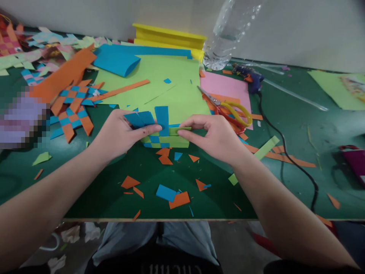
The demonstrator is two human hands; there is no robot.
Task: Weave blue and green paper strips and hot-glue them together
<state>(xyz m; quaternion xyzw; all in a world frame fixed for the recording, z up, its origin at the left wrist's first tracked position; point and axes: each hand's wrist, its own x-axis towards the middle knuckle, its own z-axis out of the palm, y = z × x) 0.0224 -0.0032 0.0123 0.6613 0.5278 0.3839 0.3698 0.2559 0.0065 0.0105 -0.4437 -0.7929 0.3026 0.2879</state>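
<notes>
Blue and green paper strips cross over and under each other in a small woven piece (165, 140), held just above the table. My left hand (122, 131) pinches its left side, thumb in front, with blue strip ends (139, 119) sticking up past the fingers. One blue strip (162, 118) stands upright near the middle. Between thumb and forefinger, my right hand (209, 133) grips the end of a green paper strip (174, 131) that runs across in front of the weave's upper edge. How the strip passes behind the left thumb is hidden.
Scissors (228, 110) with yellow and red handles lie right of the green sheet (159, 87). Beyond them are a glue gun (251, 78) with a black cord and a clear bottle (218, 53). Orange-blue woven pieces (74, 95) lie left. Paper scraps (172, 194) litter the front.
</notes>
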